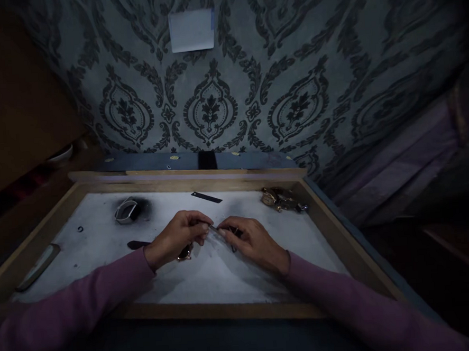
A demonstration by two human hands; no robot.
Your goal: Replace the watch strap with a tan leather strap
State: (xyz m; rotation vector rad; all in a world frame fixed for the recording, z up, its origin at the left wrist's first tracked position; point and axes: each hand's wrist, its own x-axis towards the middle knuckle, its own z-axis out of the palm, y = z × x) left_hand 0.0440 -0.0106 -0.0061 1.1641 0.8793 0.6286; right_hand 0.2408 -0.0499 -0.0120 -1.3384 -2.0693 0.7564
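My left hand (184, 234) and my right hand (252, 240) meet over the white work surface. Both have their fingertips pinched on a thin greyish strip (216, 230); its exact kind is too dim to make out. Something small and dark also shows between the right fingers. Partly hidden beneath the left hand lies a wristwatch (184, 252) with a dark face and a rose-gold rim. A dark strap (137, 245) sticks out on the other side of that hand, seemingly part of the same watch.
A raised wooden frame (222, 309) borders the surface. Near its back lie a pale-banded watch (126, 211), a flat dark strip (206, 197) and a heap of metal watches (281, 199). A curved band-like piece (39, 267) rests at the left edge. Patterned wallpaper (210, 103) rises behind.
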